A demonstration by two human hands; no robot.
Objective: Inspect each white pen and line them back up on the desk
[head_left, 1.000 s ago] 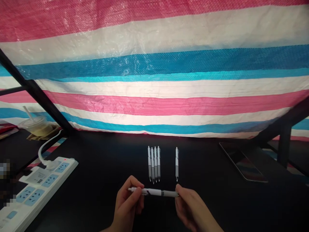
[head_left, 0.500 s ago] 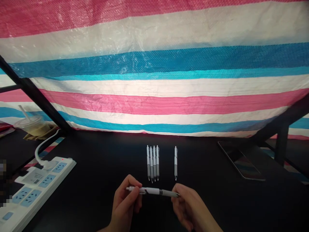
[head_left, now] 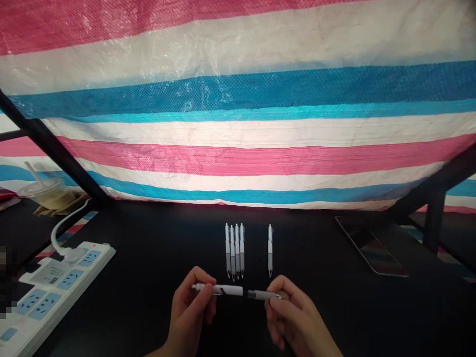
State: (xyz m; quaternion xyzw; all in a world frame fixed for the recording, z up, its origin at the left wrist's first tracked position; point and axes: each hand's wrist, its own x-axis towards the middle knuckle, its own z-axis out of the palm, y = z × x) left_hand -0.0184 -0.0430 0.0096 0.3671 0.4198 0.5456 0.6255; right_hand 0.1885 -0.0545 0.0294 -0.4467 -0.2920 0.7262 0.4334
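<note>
Thumb and forefinger of the left hand (head_left: 189, 308) clamped the pen (head_left: 231, 290), I saw, its left end poking past them; it spanned the near gap to the right hand (head_left: 294, 311), whose thumb and forefinger pinched its right tip.

Glare flecks the brightly lit striped sheet (head_left: 230, 99) — the black tabletop (head_left: 159, 243) below lies dim.
</note>
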